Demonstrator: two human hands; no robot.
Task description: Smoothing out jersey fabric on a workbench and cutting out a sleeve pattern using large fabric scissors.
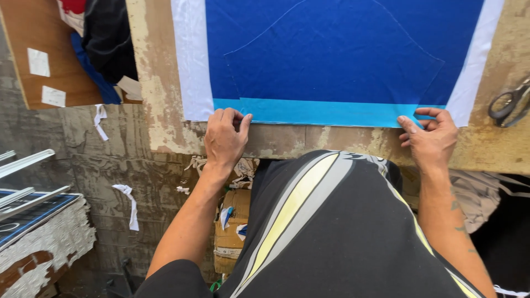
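1. Blue fabric lies flat on the worn wooden table, its light-blue bottom strip at both hands' fingertips.
2. Left hand has its fingers bunched together, pinching the strip's near corner.
3. Right hand pinches the strip's other end, thumb against curled fingers.
4. White cloth borders the blue; scissors rest well to the right.

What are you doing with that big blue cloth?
A person leans over a worn wooden table with layered cloth spread flat: dark blue fabric on top, a light blue layer and a white layer showing at the edges. The left hand and right hand both pinch the near edge. Scissors lie at the right, untouched.
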